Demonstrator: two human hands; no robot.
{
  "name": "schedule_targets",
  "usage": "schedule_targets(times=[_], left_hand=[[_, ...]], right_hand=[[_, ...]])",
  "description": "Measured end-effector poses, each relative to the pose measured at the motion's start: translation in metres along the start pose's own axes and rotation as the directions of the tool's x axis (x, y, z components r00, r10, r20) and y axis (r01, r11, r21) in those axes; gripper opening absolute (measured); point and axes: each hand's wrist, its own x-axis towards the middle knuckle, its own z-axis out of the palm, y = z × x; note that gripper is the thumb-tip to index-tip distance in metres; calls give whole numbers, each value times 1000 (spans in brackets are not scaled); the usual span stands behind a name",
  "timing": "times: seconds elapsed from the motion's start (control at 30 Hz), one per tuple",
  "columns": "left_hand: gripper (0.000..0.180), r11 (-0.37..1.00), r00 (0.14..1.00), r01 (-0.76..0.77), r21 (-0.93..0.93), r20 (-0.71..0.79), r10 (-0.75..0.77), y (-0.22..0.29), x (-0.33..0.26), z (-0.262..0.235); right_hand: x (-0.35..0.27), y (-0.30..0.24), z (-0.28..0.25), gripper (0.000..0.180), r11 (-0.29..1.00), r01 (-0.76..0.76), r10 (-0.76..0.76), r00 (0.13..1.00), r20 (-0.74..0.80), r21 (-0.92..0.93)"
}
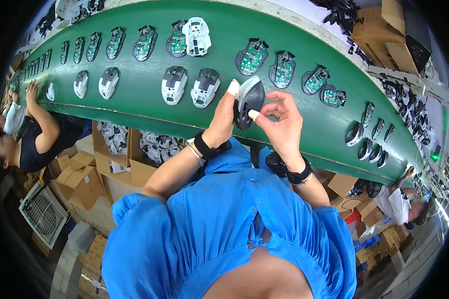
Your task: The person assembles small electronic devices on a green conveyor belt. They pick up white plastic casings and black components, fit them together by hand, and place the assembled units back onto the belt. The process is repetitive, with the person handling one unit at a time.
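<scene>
A computer mouse (249,102), dark with a pale upper edge, is held tilted on its side above the green belt. My left hand (223,115) grips it from the left, a pale cover on the thumb. My right hand (283,121) is closed at its right side, the covered thumb pressed to the lower edge and the fingers curled. Left of my hands lie grey-and-white mouse top shells, the nearest one (205,87) beside my left wrist. Beyond the held mouse sits an open mouse base with a green circuit board (252,57).
The green conveyor belt (134,107) curves across, bearing a row of mouse bases and, at right, several dark mice (354,134). Boxes of white parts (113,139) stand below its near edge. A cardboard box (379,35) stands far right. Other people work at both ends.
</scene>
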Motion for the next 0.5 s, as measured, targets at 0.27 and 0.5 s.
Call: schedule_targets(times=[0.27, 0.5], left_hand=[[45, 960, 984, -117, 256, -100, 146, -8, -6, -5], [49, 972, 998, -55, 227, -18, 61, 2, -9, -12]], right_hand=[[4, 5, 11, 40, 992, -123, 123, 992, 5, -20], [-10, 12, 15, 40, 998, -31, 29, 999, -20, -58]])
